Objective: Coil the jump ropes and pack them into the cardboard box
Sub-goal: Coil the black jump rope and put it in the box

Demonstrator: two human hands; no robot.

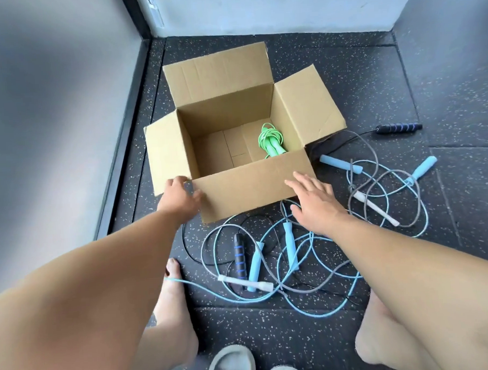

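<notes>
An open cardboard box [234, 109] stands on the dark speckled floor with all its flaps folded out. Inside, at the right, lies a coiled green jump rope [271, 140]. My left hand [179, 196] touches the box's near left corner, fingers bent around the edge. My right hand [313, 202] hovers open, fingers spread, by the near flap [251, 187]. In front of the box lies a tangle of light blue ropes [290, 255], a grey rope with white handles [245, 282] and a black rope with a blue-ringed handle [239, 255].
More rope spreads to the right: blue handles [341, 163], a white handle [376, 208] and a black handle [398, 128]. Walls close in at left and behind. My bare feet [172, 305] and grey slippers [231, 363] are at the bottom.
</notes>
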